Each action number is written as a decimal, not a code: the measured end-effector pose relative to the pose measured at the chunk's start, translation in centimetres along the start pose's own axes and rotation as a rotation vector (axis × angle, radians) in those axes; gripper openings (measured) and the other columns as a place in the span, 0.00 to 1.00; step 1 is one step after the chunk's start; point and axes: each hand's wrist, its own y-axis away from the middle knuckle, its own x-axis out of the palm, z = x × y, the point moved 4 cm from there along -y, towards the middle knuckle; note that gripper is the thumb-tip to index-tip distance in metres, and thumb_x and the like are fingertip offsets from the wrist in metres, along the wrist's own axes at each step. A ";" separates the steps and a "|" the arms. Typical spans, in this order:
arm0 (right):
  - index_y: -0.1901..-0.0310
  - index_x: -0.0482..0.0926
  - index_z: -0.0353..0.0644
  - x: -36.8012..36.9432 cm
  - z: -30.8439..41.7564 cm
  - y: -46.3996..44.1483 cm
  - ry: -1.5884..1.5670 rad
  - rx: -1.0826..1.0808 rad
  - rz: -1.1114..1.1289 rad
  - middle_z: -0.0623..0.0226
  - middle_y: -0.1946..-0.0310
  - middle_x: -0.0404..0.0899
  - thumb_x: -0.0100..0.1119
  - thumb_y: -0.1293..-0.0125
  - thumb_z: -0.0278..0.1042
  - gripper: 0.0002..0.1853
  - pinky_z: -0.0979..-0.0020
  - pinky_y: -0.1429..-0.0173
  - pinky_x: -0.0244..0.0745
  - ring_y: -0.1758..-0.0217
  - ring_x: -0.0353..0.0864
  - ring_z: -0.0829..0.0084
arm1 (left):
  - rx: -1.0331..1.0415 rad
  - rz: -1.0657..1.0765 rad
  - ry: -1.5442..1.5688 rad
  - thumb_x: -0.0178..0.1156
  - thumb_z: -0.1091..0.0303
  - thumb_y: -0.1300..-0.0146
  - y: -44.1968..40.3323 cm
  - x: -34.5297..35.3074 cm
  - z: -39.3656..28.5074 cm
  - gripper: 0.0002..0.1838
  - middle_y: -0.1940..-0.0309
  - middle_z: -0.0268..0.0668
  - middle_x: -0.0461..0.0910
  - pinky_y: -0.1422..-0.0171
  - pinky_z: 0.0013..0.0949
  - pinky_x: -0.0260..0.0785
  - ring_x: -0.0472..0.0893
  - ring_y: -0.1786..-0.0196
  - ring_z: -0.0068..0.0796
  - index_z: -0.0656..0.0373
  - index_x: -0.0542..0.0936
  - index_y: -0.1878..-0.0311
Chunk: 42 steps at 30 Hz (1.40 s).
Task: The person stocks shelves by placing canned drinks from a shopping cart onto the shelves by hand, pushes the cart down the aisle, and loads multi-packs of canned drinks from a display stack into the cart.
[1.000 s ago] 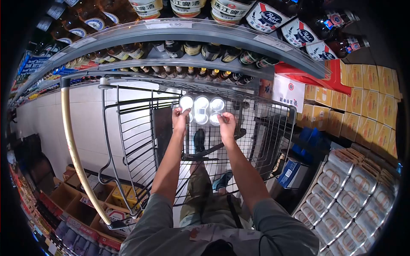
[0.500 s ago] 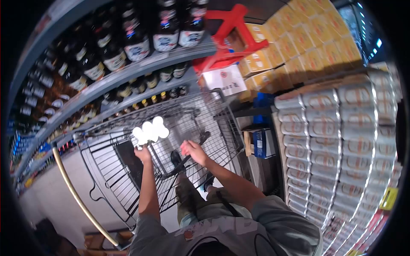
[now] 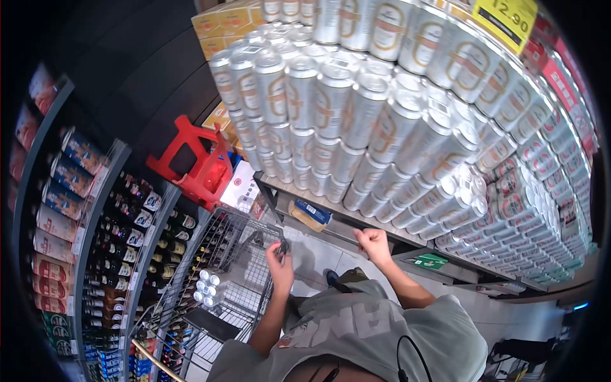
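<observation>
My left hand (image 3: 279, 261) is at the near right corner of the wire shopping cart (image 3: 251, 299), its fingers curled over the dark rim there. A small pack of silver cans (image 3: 207, 288) lies in the cart, left of this hand and apart from it. My right hand (image 3: 374, 246) is raised in front of the stacked beer cans (image 3: 337, 105), touching none of them. Its fingers are folded into a loose fist, and nothing shows in them.
Bottle shelves (image 3: 130, 235) run along the left, beside the cart. A red plastic stool (image 3: 202, 162) and a white carton (image 3: 242, 186) stand at the back. Below the can stack sits a low shelf with a blue-and-tan box (image 3: 310, 214). A yellow price sign (image 3: 507, 19) hangs upper right.
My view has swung right, toward the can stack. My left hand has left the can pack and is at the cart's corner. My right hand has moved from the cart toward the stack.
</observation>
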 end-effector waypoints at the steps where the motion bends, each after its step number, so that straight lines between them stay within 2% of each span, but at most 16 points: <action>1: 0.89 0.66 0.43 -2.8 1.2 0.5 -0.021 -0.091 -0.108 0.75 0.89 0.69 0.64 0.31 0.38 0.28 0.76 0.80 0.60 0.86 0.68 0.85 | 0.155 0.094 -0.119 0.58 0.81 0.42 -0.9 3.1 -3.5 0.23 0.38 0.43 0.70 0.37 0.36 0.65 0.70 0.37 0.36 0.60 0.69 0.42; 4: 0.87 0.60 0.46 -9.7 5.4 1.6 -0.129 -0.309 -0.387 0.73 0.90 0.67 0.63 0.30 0.34 0.28 0.77 0.80 0.57 0.86 0.67 0.82 | 0.644 0.231 -0.200 0.61 0.81 0.46 -2.8 10.9 -17.5 0.21 0.42 0.47 0.74 0.34 0.45 0.63 0.72 0.40 0.46 0.62 0.73 0.48; 6: 0.82 0.61 0.44 -13.1 9.3 2.1 -0.195 -0.485 -0.486 0.70 0.86 0.66 0.56 0.26 0.37 0.24 0.77 0.75 0.61 0.82 0.68 0.79 | 0.919 0.265 -0.184 0.62 0.80 0.47 -3.7 14.7 -24.5 0.19 0.43 0.46 0.75 0.33 0.48 0.64 0.72 0.39 0.51 0.62 0.74 0.50; 8: 0.76 0.62 0.43 -14.9 14.5 1.2 -0.384 -0.826 -0.488 0.70 0.83 0.62 0.46 0.22 0.41 0.21 0.76 0.70 0.61 0.78 0.65 0.77 | 1.105 0.272 -0.219 0.61 0.81 0.48 -4.3 17.8 -30.8 0.15 0.43 0.46 0.76 0.31 0.48 0.61 0.72 0.37 0.50 0.62 0.75 0.55; 10: 0.74 0.59 0.44 -16.8 16.7 -0.2 -0.572 -0.779 -0.475 0.71 0.81 0.56 0.37 0.21 0.42 0.20 0.72 0.67 0.59 0.77 0.56 0.77 | 1.270 0.290 -0.241 0.61 0.79 0.47 -5.5 20.8 -35.4 0.14 0.45 0.44 0.77 0.31 0.48 0.62 0.73 0.39 0.51 0.61 0.76 0.56; 11: 0.74 0.59 0.44 -17.2 17.9 -1.1 -0.618 -0.810 -0.461 0.71 0.81 0.56 0.38 0.23 0.39 0.18 0.72 0.68 0.58 0.77 0.55 0.77 | 1.325 0.284 -0.288 0.61 0.75 0.43 -6.3 22.1 -37.1 0.11 0.46 0.43 0.78 0.33 0.46 0.64 0.74 0.40 0.49 0.61 0.77 0.56; 17: 0.74 0.59 0.42 -17.9 18.5 -5.3 -0.729 -0.884 -0.375 0.71 0.80 0.55 0.37 0.32 0.30 0.11 0.73 0.69 0.53 0.76 0.52 0.77 | 1.272 0.341 -0.672 0.58 0.61 0.34 -9.6 27.5 -38.7 0.12 0.49 0.40 0.80 0.39 0.42 0.67 0.76 0.42 0.43 0.59 0.79 0.54; 20: 0.72 0.61 0.41 -18.0 18.0 -6.5 -0.753 -0.932 -0.359 0.71 0.77 0.58 0.36 0.32 0.29 0.09 0.74 0.66 0.55 0.74 0.55 0.77 | 1.311 0.279 -0.570 0.57 0.59 0.34 -10.0 28.1 -37.6 0.14 0.51 0.40 0.81 0.39 0.43 0.67 0.77 0.43 0.43 0.58 0.80 0.53; 22: 0.66 0.64 0.41 -17.6 18.2 -6.2 -0.663 -0.940 -0.612 0.68 0.72 0.64 0.38 0.27 0.31 0.08 0.73 0.61 0.58 0.69 0.59 0.76 | 1.339 0.228 -0.538 0.58 0.62 0.36 -10.0 28.4 -36.8 0.14 0.51 0.39 0.82 0.39 0.43 0.66 0.77 0.44 0.42 0.58 0.80 0.51; 23: 0.57 0.67 0.39 -17.7 17.6 -6.7 -0.495 -0.853 -0.690 0.66 0.63 0.68 0.43 0.26 0.33 0.07 0.71 0.50 0.63 0.61 0.65 0.75 | 1.371 0.162 -0.500 0.58 0.64 0.38 -9.9 28.4 -36.4 0.14 0.51 0.38 0.82 0.39 0.42 0.65 0.77 0.45 0.41 0.58 0.81 0.51; 24: 0.57 0.67 0.39 -17.5 17.9 -7.0 -0.491 -0.850 -0.689 0.66 0.63 0.68 0.43 0.26 0.33 0.07 0.71 0.50 0.63 0.61 0.65 0.75 | 1.399 0.096 -0.460 0.58 0.65 0.40 -9.9 28.4 -36.1 0.15 0.51 0.36 0.83 0.39 0.42 0.65 0.77 0.46 0.41 0.58 0.82 0.51; 27: 0.46 0.69 0.34 -15.9 19.4 -7.0 -0.322 -0.692 -0.726 0.61 0.52 0.71 0.52 0.25 0.40 0.17 0.68 0.38 0.64 0.48 0.70 0.71 | 1.419 0.021 -0.390 0.55 0.68 0.42 -10.1 28.7 -35.2 0.16 0.51 0.35 0.82 0.39 0.41 0.64 0.75 0.48 0.41 0.57 0.83 0.52; 31: 0.46 0.70 0.33 -15.4 19.9 -7.8 -0.422 -0.610 -0.728 0.59 0.49 0.70 0.59 0.28 0.44 0.22 0.66 0.37 0.65 0.45 0.70 0.69 | 1.478 -0.065 -0.356 0.53 0.67 0.42 -10.7 29.0 -34.4 0.16 0.53 0.35 0.82 0.40 0.41 0.64 0.73 0.50 0.41 0.56 0.84 0.53; 33: 0.45 0.71 0.31 -15.3 20.8 -7.8 -0.250 -0.584 -0.786 0.57 0.46 0.69 0.68 0.35 0.47 0.29 0.64 0.35 0.64 0.43 0.70 0.66 | 1.507 -0.090 -0.339 0.51 0.68 0.42 -10.7 28.9 -34.1 0.17 0.55 0.36 0.81 0.41 0.41 0.64 0.71 0.50 0.41 0.56 0.85 0.53; 36: 0.45 0.72 0.30 -15.6 20.3 -8.7 -0.259 -0.604 -0.750 0.55 0.45 0.68 0.73 0.40 0.46 0.32 0.64 0.34 0.64 0.42 0.70 0.64 | 1.513 -0.095 -0.310 0.50 0.68 0.42 -10.9 29.0 -33.8 0.18 0.55 0.36 0.81 0.41 0.41 0.64 0.71 0.50 0.41 0.57 0.85 0.53; 42: 0.46 0.71 0.31 -15.1 20.1 -8.8 -0.350 -0.677 -0.772 0.58 0.47 0.70 0.73 0.41 0.35 0.27 0.65 0.36 0.67 0.43 0.72 0.66 | 1.545 -0.124 -0.252 0.54 0.68 0.47 -10.9 28.6 -33.8 0.16 0.57 0.33 0.81 0.44 0.41 0.65 0.74 0.53 0.38 0.55 0.85 0.56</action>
